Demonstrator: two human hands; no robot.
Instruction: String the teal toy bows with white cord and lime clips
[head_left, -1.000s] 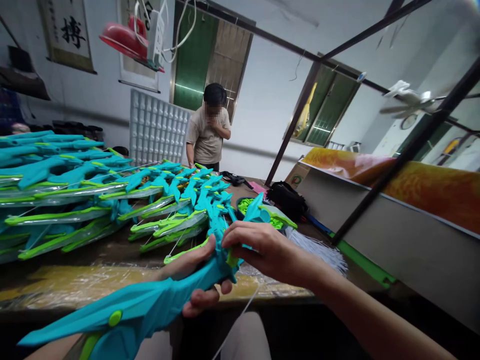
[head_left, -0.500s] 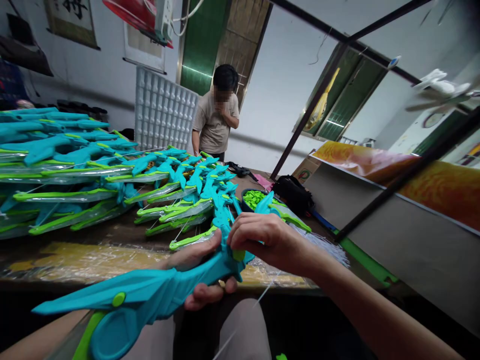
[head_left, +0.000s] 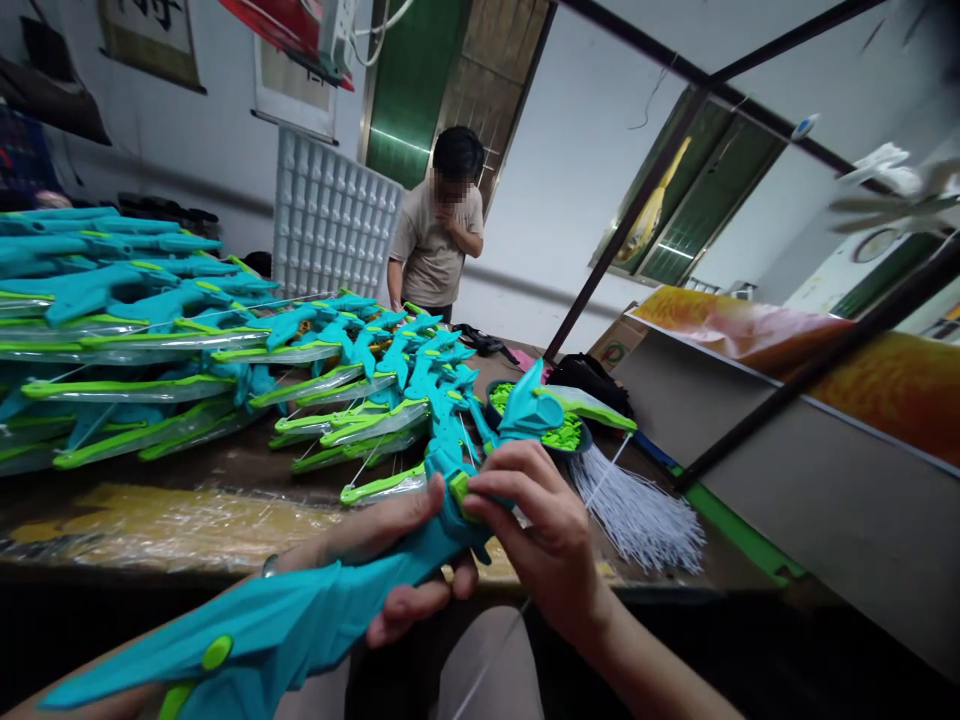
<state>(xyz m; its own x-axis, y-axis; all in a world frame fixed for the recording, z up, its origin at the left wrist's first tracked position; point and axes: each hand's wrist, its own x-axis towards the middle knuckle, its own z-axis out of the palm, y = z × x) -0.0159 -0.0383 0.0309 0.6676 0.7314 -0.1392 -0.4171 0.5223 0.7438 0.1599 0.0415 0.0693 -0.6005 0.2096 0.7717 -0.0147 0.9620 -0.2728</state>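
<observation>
My left hand is wrapped from below around a teal plastic toy bow, its thumb along the side. The bow lies slantwise, one end toward me at lower left and the other pointing up to the right, where a green limb with a white string shows. My right hand pinches a small bright green plastic piece between thumb and fingers, held against the middle of the bow's body. A green round knob sits on the near part of the bow.
Many similar teal and green bows are stacked on the table at left. Behind my right hand stand a bowl of small green pieces and a bundle of white strings. Another person stands across the table.
My right hand has turned and lowered slightly, so the green piece at its fingertips now shows on the bow. The bow's near end has tipped down and left.
</observation>
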